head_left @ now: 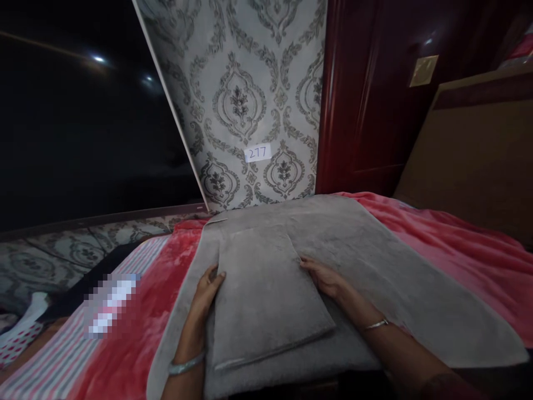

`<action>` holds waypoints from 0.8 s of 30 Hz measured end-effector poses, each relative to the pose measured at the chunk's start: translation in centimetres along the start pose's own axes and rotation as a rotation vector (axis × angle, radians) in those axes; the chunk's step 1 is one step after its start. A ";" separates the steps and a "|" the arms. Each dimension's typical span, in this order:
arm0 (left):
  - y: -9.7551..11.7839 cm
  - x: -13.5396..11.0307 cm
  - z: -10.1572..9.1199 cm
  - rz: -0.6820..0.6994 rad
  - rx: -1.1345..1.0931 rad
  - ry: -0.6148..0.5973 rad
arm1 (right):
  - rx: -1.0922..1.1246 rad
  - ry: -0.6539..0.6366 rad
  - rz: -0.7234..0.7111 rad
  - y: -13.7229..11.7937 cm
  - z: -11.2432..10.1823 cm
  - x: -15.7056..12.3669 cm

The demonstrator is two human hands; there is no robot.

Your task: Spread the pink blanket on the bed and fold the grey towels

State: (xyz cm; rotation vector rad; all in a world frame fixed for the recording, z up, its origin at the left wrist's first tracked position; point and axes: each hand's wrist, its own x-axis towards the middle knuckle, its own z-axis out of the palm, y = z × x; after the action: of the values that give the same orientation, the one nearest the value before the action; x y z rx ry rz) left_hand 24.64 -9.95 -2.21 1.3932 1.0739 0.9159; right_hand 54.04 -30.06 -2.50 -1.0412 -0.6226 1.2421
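Cloth (266,289), folded, lies between the left hand (206,289) and right hand (323,276), near the front edge of a gray blanket (425,300); both hands, half-curled, touch the cloth's side edges, grip unclear.

This looks like a room in a home: damask-patterned wallpaper (239,103) (with a handwritten "277" label (258,153) stuck on it), a large dark screen (83,122), glossy red panelling (347,100), a gold-coloured wall plate (423,71) and a plush red blanket (160,289).

two hands (206,290) (327,278), two bracelets (186,364) (376,324), one folded cloth (264,294), one label (257,153)
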 end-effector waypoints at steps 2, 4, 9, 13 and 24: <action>-0.1 -0.7 -0.1 -0.011 -0.075 -0.071 | -0.020 0.057 -0.001 -0.2 0.2 0.9; -0.1 -1.2 -0.2 0.006 -0.097 -0.128 | -0.048 0.110 -0.015 0.0 0.3 1.3; -0.7 -1.7 0.3 0.112 -0.076 -0.182 | -0.201 0.155 -0.087 1.2 0.0 0.6; -1.5 -1.4 0.7 0.201 0.027 -0.130 | -0.250 0.190 -0.083 1.8 -0.3 0.0; -3.1 -2.7 2.2 0.148 0.094 -0.068 | -0.500 0.334 0.009 2.0 -1.1 -0.9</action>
State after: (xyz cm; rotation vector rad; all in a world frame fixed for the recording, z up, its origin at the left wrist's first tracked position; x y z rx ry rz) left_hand 25.61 -13.21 -5.37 1.5873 0.9828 0.9276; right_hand 53.85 -31.22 -4.59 -1.6282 -0.6814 0.9049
